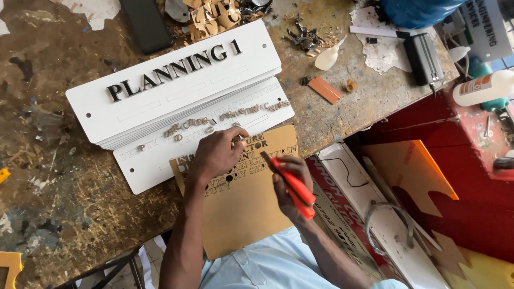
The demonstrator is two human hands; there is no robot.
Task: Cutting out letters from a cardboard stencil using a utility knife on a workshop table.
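— Head view first: what do we see under our hands?

— Our left hand [217, 152] rests on a brown card stencil [241, 198] with cut-out letters, which lies on the worktop [64, 203] and hangs over its near edge. The fingers [238, 136] are pressed together, pinching a small letter piece [239, 138] at the stencil's top edge.

— And our right?

— Our right hand [292, 187] is closed around a red cutter [292, 179], its tip pointing up-left toward the left hand.

— What lies beyond?

— A white sign plate [160, 160] with small brown letters along it, touching the stencil. A stack of white plates [171, 85] overlaps its far side, the top one carrying black letters. To the right, we see a white glue bottle [484, 86] and a black stapler [423, 58].
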